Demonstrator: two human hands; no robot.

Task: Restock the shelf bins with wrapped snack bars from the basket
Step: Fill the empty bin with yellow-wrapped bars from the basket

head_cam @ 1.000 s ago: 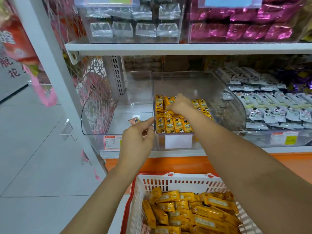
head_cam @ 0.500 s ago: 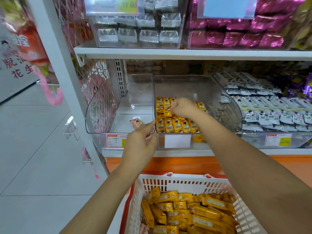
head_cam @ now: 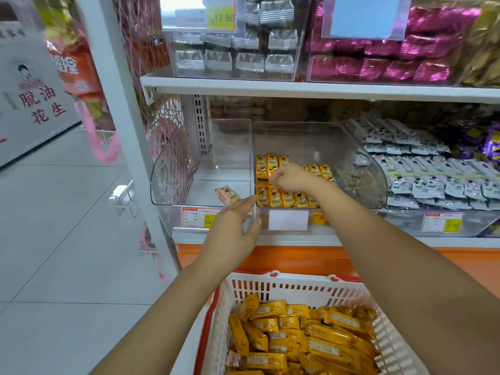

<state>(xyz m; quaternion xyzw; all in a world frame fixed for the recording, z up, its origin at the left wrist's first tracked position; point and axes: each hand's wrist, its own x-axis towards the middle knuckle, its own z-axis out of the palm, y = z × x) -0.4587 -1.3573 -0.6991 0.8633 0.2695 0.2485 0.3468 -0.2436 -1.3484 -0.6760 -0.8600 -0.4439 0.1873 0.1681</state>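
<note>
Yellow snack bars (head_cam: pixel 286 198) are lined up in the middle clear bin (head_cam: pixel 351 169). Right over them the right hand (head_cam: pixel 290 177) is curled shut. The open left hand (head_cam: pixel 232 231) is pressed on the bin's near left corner. More bars are piled in the basket (head_cam: pixel 270 288) below.

— How many hands are we seeing working here?
— Two: the left hand (head_cam: pixel 232 228) and the right hand (head_cam: pixel 290 176).
— And beside the left hand?
— We're counting one pink bar (head_cam: pixel 227 195), lying alone in its bin.
— Baskets?
— One basket (head_cam: pixel 270 289) is sitting below both hands; its yellow bars (head_cam: pixel 311 336) are too heaped for counting.
</note>
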